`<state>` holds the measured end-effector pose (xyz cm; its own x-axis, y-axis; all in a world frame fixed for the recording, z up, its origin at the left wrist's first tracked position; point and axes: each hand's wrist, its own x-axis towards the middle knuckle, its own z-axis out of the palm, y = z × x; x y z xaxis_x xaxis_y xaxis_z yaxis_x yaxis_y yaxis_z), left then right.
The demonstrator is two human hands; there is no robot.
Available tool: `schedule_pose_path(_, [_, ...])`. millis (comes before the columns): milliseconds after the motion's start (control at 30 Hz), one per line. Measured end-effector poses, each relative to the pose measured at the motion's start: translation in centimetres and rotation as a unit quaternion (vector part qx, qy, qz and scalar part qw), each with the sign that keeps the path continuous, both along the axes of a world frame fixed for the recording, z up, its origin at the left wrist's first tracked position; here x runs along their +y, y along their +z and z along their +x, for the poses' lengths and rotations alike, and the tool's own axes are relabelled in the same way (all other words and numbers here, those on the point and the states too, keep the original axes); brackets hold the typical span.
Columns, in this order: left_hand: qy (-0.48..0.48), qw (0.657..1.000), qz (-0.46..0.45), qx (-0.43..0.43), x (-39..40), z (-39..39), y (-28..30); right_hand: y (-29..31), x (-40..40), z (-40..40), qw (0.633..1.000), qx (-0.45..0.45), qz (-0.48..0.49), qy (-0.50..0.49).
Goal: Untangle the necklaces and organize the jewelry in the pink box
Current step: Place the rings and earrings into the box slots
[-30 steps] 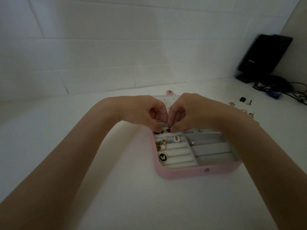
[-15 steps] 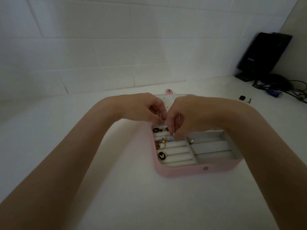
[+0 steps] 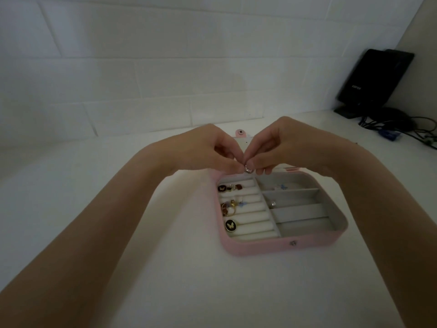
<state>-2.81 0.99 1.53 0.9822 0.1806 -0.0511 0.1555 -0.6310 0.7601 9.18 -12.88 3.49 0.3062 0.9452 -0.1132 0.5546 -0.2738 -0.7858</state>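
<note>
The pink jewelry box (image 3: 260,246) lies open on the white bench (image 3: 165,280), its long axis running left to right and its front wall, with a small metal snap (image 3: 293,243), turned toward the person. Its lid lies back beyond the hands, and only the pink closure tab (image 3: 240,133) shows clearly between them.

The left half of the box holds padded ring rolls (image 3: 250,218); the right half is split by dividers into four compartments (image 3: 300,213) stacked front to back. On the rolls sit a round black butterfly pendant (image 3: 231,225) near the front, a cluster of gold rings and small charms (image 3: 230,207) in the middle, and a second dark butterfly piece with brown stones (image 3: 228,187) at the back. A small blue charm (image 3: 282,186) lies in the rearmost compartment and a tiny clear stud (image 3: 273,203) in the next one forward.

Both hands meet above the back edge of the box. The left hand (image 3: 212,150) and right hand (image 3: 281,147) have fingers curled, their fingertips pinching together a small sparkling silver piece (image 3: 248,169), which hangs just over the rear rim. Whether a chain runs from it cannot be told.

At the far right corner a black device (image 3: 376,79) stands against the wall; its white lettering is too blurred to read. Dark cables (image 3: 402,124) lie tangled beside it.
</note>
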Motion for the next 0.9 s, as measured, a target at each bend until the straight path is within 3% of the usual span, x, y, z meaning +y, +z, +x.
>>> schedule_pose_path(433, [0.072,0.994,-0.064,-0.043,-0.31,0.3,0.1,-0.24,-0.49,0.74,0.992,0.115,0.045,-0.028])
schedule_pose_path(667, [0.107,0.991,-0.058,-0.062,-0.38,0.58,0.17,0.23,-0.36,0.44,0.998,0.036,0.051,-0.011])
schedule_pose_path(900, [0.12,0.989,-0.035,-0.075,-0.53,0.71,0.18,0.15,-0.51,0.96,0.997,0.043,0.057,-0.009])
